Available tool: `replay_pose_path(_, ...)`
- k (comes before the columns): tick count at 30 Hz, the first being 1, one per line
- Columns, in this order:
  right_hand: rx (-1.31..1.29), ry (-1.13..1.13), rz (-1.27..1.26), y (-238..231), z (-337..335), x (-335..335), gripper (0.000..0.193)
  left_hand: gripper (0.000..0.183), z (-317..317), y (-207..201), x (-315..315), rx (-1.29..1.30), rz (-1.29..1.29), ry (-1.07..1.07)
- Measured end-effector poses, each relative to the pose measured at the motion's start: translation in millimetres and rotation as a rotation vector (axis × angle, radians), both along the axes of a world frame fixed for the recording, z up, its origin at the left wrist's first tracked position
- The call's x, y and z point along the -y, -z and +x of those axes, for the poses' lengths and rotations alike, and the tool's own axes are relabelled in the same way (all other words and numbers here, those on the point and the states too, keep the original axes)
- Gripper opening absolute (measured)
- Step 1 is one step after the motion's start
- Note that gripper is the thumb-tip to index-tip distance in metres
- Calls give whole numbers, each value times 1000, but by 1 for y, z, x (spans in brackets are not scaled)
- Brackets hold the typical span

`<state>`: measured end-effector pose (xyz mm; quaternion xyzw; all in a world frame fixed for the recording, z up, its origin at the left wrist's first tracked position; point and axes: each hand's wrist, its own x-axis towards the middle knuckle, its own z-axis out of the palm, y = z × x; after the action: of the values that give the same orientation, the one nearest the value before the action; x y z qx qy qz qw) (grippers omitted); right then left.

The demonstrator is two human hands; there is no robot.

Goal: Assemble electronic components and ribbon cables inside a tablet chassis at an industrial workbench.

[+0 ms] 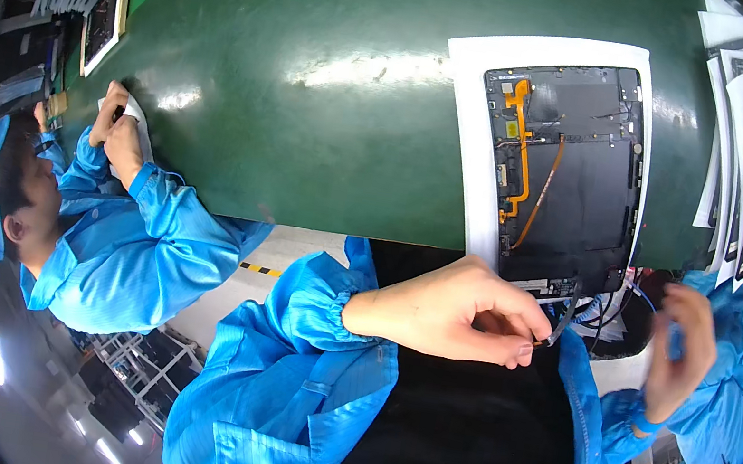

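Two hands at work. Left hand [466, 309] pinched shut on thin black cable [562, 326], kept taut at 6 o'clock edge of opened tablet [567, 175]. Tablet back-up on white sheet [473, 132], green tabletop [317, 80]. Right hand [684, 341] blurred, grip cannot tell. Co-worker's hands [117, 136] at 9 o'clock.

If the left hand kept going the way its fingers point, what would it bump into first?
The left hand pinches a thin black cable, fingers pointing right. Going straight on, it would probably meet the right hand first, though depth is hard to judge.
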<state>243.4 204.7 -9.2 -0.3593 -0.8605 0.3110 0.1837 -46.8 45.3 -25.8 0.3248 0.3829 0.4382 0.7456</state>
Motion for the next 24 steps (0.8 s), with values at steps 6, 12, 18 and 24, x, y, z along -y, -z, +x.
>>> replay_pose_path(6, -432, -607, -35, 0, -78, 4, 30, 16, -5, -13, -10, -163, 118, -30)
replay_pose_path(12, -523, -514, 31, 8, -70, 3, 30, 22, -32, 0, -4, -1177, -210, -420)
replay_pose_path(18, -558, -411, 44, 10, -67, 0, 28, 25, -16, 12, -9, -1244, -238, -337)
replay_pose_path(24, -604, -367, 49, 8, -66, -13, 24, 16, -22, 12, -13, -1255, -204, -431)
